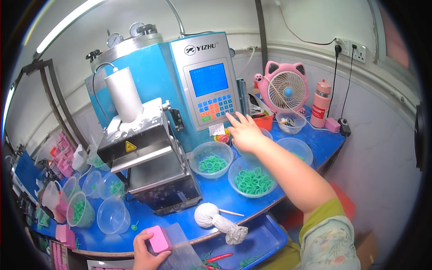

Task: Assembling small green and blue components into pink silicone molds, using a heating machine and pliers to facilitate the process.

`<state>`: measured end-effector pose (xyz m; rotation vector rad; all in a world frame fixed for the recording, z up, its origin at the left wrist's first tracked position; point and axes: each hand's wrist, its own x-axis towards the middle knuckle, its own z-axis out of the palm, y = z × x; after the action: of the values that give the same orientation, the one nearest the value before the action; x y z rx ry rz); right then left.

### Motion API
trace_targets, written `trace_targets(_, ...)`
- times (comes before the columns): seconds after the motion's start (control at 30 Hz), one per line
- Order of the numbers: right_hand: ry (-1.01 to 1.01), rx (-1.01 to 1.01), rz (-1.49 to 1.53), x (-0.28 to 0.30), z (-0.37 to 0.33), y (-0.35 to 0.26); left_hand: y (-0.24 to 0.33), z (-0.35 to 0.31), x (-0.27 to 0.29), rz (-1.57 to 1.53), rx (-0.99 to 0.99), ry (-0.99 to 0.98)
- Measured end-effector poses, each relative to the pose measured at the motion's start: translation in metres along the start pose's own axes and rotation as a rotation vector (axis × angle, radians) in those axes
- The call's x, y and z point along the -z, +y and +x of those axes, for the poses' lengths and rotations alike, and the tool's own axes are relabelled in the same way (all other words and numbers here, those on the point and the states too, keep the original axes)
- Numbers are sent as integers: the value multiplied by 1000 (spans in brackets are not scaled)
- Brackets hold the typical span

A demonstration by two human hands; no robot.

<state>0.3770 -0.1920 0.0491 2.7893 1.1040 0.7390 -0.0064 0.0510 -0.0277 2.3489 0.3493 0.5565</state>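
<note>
My left hand [145,253] grips a pink rounded block [159,239] at the table's front edge, thumb and fingers around its left side. Beside the block, a greyish see-through sheet [183,252] slants down past the edge. My right arm reaches across the table, and my right hand [246,132] is at the lower right of the machine's keypad [216,108]. Its fingers are spread and hold nothing. A fingertip is at the keys; whether it touches one I cannot tell. Above the keypad, a blue screen [209,79] is lit on the blue machine [157,63].
Clear bowls with green looped pieces [253,181] stand under my right forearm. A black-and-silver press head [153,157] juts forward. A white cloth-wrapped bundle [208,216] lies near the edge, above a blue tray [265,238]. A pink fan [284,87] and bottle [321,104] stand behind.
</note>
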Motion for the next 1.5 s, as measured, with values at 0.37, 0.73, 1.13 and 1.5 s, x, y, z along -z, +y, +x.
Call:
trace_targets(0.37, 58, 45, -179, -1, 11, -13, 4, 6, -3, 82, 57, -41)
trace_targets(0.73, 180, 0, -20, 4, 18, -18, -3, 26, -22, 111, -118, 92)
trace_targets(1.13, 11, 26, 58, 5, 14, -11, -1, 25, -21, 134, -148, 88)
trace_targets(1.5, 19, 36, 120, 2, 15, -12, -5, 26, -23, 74, -109, 100)
